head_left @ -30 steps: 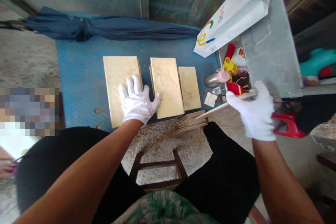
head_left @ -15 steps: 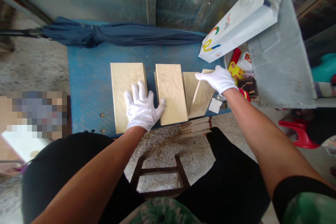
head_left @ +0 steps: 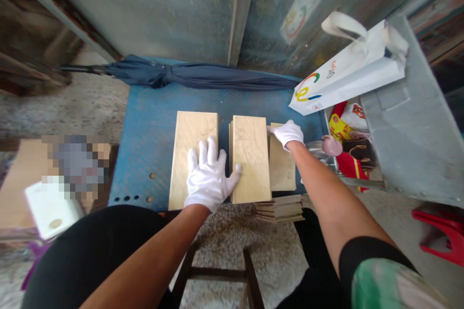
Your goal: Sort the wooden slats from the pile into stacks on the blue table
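Three pale wooden boards lie side by side on a blue platform (head_left: 152,120). My left hand (head_left: 210,176), in a white glove, lies flat with fingers spread across the left board (head_left: 190,145) and the edge of the middle board (head_left: 250,154). My right hand (head_left: 288,133), also gloved, rests at the far end of the right board (head_left: 281,169), which lies flat; its fingers are curled on the board's top edge. A stack of similar boards (head_left: 279,208) sits by my right knee.
A folded dark blue umbrella (head_left: 188,76) lies along the platform's far side. A white paper bag (head_left: 348,75) leans on a grey metal box (head_left: 409,125), with colourful packets (head_left: 344,128) and a pink item beside it. A red stool (head_left: 440,231) stands right; a wooden stool frame (head_left: 217,275) below.
My right hand brought a board from the right, laid it flat on the rightmost board and now rests at its far end. My left hand stayed put. The view tilted upward.
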`<action>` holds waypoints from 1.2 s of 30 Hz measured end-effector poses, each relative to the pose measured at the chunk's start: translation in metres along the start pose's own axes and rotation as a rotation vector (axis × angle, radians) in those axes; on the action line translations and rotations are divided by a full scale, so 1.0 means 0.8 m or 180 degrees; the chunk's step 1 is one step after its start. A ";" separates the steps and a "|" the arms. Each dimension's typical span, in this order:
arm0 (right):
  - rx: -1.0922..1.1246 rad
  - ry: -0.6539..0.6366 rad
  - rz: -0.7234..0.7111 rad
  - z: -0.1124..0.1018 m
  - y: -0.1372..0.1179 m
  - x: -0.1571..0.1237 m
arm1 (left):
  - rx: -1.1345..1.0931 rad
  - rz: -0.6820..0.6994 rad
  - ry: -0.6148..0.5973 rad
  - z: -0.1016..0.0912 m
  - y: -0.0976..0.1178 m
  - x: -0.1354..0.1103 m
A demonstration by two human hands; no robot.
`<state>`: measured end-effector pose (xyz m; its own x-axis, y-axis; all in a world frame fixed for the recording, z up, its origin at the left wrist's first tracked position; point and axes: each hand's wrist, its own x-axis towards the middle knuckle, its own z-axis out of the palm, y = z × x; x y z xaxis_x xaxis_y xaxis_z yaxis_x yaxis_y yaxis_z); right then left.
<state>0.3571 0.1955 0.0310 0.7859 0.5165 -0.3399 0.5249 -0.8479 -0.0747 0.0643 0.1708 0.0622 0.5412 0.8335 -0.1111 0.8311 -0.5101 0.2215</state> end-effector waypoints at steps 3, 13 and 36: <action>0.0012 -0.0065 0.0023 0.014 -0.004 0.004 | 0.0056 0.0029 0.0003 0.001 0.000 0.000; 0.0438 0.0602 -0.0498 0.021 0.012 -0.004 | 0.0064 0.0027 0.0051 0.003 0.000 0.001; -0.0263 -0.0216 0.0277 0.085 0.107 -0.156 | -0.0072 0.0076 0.0026 -0.001 0.002 0.002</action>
<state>0.2818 0.0504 0.0030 0.8072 0.4297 -0.4046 0.4829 -0.8750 0.0342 0.0661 0.1714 0.0632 0.5596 0.8230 -0.0978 0.8149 -0.5250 0.2457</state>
